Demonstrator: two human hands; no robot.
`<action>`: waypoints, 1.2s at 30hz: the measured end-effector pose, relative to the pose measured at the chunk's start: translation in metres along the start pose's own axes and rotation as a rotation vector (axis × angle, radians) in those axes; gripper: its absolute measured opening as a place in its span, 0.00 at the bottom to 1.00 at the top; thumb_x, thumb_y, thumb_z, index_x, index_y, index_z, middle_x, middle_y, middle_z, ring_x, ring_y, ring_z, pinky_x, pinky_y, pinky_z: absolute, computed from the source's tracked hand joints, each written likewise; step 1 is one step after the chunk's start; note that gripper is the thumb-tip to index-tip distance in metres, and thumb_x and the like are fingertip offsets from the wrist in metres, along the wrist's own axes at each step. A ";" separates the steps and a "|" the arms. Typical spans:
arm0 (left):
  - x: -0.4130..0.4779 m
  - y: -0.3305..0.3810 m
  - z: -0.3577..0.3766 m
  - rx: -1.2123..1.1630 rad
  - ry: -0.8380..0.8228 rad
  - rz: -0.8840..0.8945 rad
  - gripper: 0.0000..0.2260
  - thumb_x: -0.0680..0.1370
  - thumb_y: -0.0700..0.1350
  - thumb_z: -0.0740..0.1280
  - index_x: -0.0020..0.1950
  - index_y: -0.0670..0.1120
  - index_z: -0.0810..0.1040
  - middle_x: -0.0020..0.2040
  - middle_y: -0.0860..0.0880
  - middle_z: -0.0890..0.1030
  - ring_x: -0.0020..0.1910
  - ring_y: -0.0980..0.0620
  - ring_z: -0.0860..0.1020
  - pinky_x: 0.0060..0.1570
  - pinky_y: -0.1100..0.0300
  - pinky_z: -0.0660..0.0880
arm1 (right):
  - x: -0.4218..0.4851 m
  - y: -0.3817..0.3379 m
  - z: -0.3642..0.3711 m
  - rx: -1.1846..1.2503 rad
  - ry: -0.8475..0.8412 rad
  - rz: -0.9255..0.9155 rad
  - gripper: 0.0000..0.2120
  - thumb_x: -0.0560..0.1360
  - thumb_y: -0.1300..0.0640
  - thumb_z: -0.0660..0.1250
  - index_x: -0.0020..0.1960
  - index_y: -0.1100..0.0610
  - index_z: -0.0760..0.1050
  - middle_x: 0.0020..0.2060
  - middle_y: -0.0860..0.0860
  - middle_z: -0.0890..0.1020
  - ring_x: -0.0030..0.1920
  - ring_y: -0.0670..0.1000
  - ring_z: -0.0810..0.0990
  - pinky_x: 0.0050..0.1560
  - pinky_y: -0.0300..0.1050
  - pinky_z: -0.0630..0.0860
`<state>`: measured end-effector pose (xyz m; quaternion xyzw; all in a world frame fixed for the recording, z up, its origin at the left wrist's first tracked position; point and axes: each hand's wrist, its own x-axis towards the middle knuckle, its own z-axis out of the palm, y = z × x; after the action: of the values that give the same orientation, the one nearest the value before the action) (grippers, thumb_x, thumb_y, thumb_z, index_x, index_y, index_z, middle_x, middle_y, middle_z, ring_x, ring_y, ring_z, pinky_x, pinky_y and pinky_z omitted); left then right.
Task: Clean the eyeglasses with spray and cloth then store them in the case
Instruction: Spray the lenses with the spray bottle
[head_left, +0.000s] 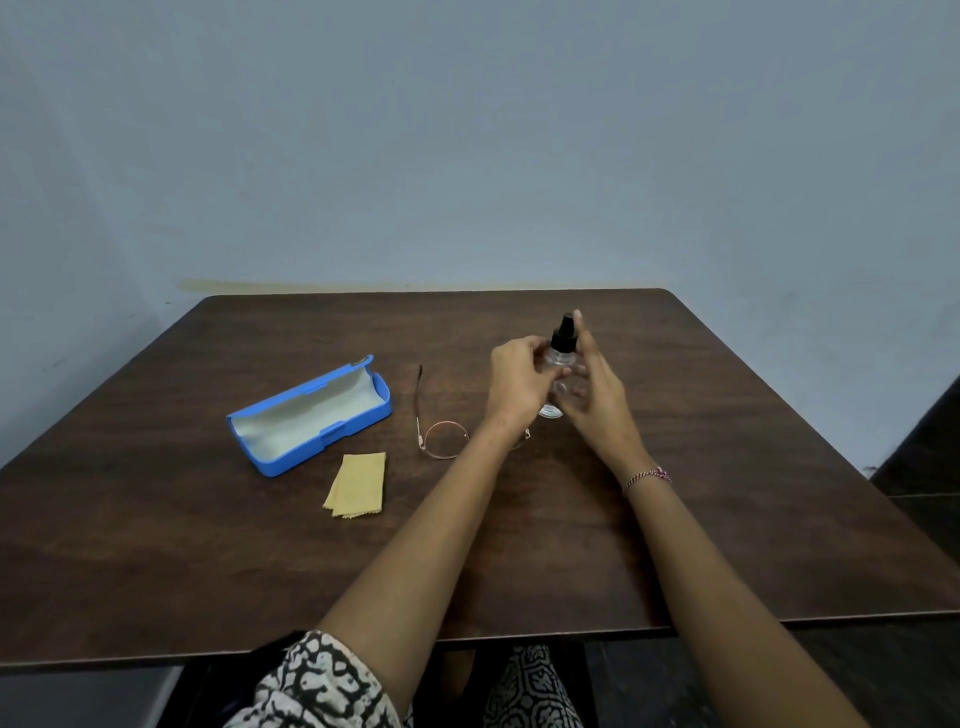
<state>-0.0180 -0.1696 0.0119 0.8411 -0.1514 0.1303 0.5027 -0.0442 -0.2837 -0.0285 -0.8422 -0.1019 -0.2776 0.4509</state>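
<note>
Head view: dark wood table (675, 519) against a pale blue wall (467, 130), person seated at the near edge, both forearms reaching out over the middle

Left hand (519, 384) and right hand (597, 400) both on the spray (560, 364), a small clear bottle with a black pump top, upright, right of centre toward the far edge. Bottle base shows between the wrists; cannot tell if it rests on the table or is just lifted. Left fingers curled around the bottle's left side near the shoulder, closed on it. Right fingers wrapped on the right side of the body, index finger straight up beside the black top, tip level with the nozzle. Thread bracelet (648, 475) on the right wrist

Glasses (441, 439), thin copper-tone frame, lie on the table just left of the left wrist, lenses toward the near edge, one temple running toward the far edge; right half hidden under the left forearm. Not touched by either hand

Case (311, 415), blue, open, pale lining up, sits left of centre, lying diagonally, nothing inside. Well apart from the hands

Cloth (358, 486), yellow, folded, flat on the table just near-side of the case, left of the glasses, touching neither

Black-and-white patterned clothing (311, 686) shows at the near edge below the left arm
</note>
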 end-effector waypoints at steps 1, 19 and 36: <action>-0.001 0.001 0.001 -0.003 0.005 0.011 0.12 0.69 0.40 0.75 0.52 0.43 0.83 0.47 0.47 0.85 0.46 0.54 0.81 0.48 0.63 0.75 | 0.000 0.000 -0.001 0.008 0.015 0.006 0.45 0.73 0.68 0.67 0.73 0.32 0.49 0.63 0.46 0.73 0.54 0.43 0.78 0.58 0.41 0.76; -0.024 -0.017 -0.074 0.711 0.068 -0.316 0.09 0.77 0.45 0.67 0.54 0.42 0.78 0.53 0.44 0.80 0.52 0.45 0.78 0.44 0.56 0.72 | -0.004 -0.008 -0.020 0.402 0.162 0.096 0.46 0.68 0.70 0.72 0.72 0.42 0.51 0.62 0.52 0.73 0.56 0.47 0.80 0.50 0.40 0.78; -0.032 -0.039 -0.092 0.814 -0.087 -0.498 0.11 0.75 0.38 0.67 0.57 0.42 0.74 0.53 0.43 0.77 0.53 0.46 0.75 0.42 0.58 0.70 | -0.001 -0.003 -0.023 0.722 0.145 0.254 0.34 0.78 0.71 0.55 0.75 0.44 0.52 0.49 0.56 0.80 0.47 0.60 0.80 0.47 0.50 0.79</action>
<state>-0.0387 -0.0662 0.0109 0.9850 0.0969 0.0192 0.1417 -0.0551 -0.3011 -0.0172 -0.6134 -0.0558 -0.2246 0.7551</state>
